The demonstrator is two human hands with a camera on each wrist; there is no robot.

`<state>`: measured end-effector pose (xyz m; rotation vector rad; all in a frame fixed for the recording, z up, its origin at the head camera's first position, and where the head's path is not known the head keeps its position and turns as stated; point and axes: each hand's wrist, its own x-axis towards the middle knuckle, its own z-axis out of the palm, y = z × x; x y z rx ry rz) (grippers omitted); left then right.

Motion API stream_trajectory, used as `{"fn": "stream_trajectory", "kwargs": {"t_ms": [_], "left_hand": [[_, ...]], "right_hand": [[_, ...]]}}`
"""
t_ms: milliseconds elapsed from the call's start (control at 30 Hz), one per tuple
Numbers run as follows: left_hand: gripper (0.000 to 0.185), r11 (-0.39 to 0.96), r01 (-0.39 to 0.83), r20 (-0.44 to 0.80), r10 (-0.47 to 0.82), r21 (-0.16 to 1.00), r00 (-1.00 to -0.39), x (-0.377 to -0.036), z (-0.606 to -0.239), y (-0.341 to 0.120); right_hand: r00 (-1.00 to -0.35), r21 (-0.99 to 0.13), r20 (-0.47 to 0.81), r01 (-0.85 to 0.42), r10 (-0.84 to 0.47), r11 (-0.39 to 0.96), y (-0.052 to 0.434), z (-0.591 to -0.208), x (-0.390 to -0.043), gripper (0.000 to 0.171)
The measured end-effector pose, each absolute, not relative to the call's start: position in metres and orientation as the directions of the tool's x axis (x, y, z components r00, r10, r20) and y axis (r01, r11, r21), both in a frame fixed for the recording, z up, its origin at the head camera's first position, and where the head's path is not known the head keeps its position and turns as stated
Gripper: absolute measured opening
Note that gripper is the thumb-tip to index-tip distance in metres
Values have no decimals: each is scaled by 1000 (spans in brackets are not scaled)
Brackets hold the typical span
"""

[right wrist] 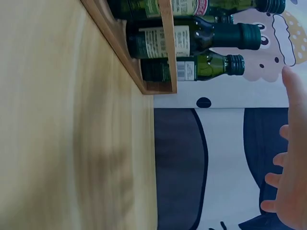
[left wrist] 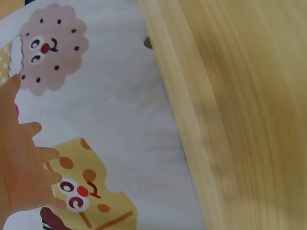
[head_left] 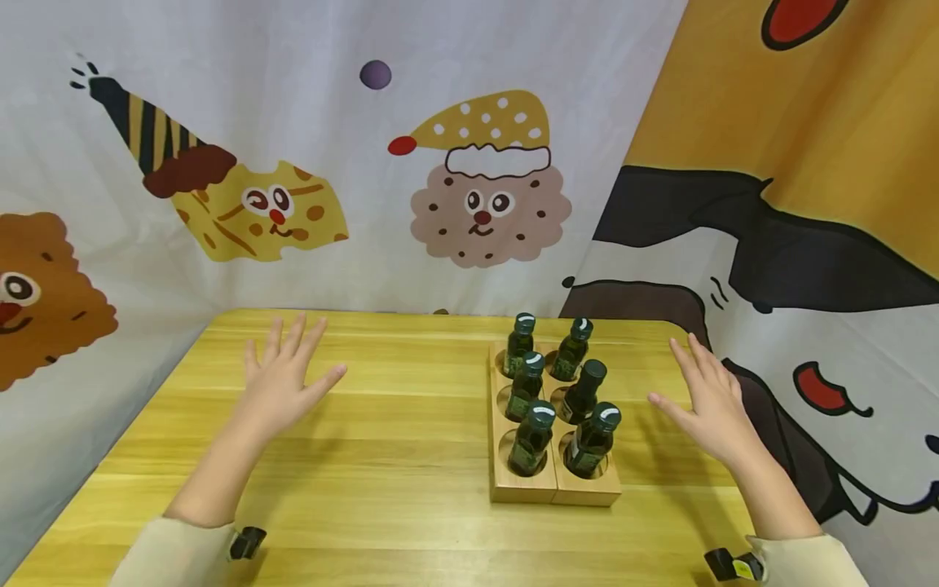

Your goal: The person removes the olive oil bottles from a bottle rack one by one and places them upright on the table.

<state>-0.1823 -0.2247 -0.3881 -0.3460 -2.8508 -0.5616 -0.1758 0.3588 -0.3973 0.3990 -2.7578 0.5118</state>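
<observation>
Head view shows both hands hovering over the yellow wooden table (head_left: 381, 456), palms down and fingers spread, holding nothing. The left hand (head_left: 282, 383) floats over bare boards, well apart from everything else. The right hand (head_left: 707, 399) hangs just to the outer side of a wooden rack (head_left: 524, 487), near it but not touching. Between the two hands, closer to the right one, that rack carries six dark green bottles (head_left: 531, 436), each standing upright in its own round hole, caps on, two columns of three. From the right wrist the nearest bottles lie beyond the thumb side, labels showing. As I judge it, nothing has been picked up yet: every hole is filled, no bottle stands on the table, and all the handling is left to do.
</observation>
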Motion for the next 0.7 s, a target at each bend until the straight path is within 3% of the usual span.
{"fn": "stream_trajectory", "kwargs": {"t_ms": [367,700], "left_hand": [[77,834,358,345,218,420,-913,-169,-399,-186],[77,757,407,393,216,511,-894,-161,-403,-150]], "right_hand": [[-871,-435,421,-437,-251,787,354,-415,-162,91],[-876,-579,392,-473,-282,665,347,-436,-153,95]]}}
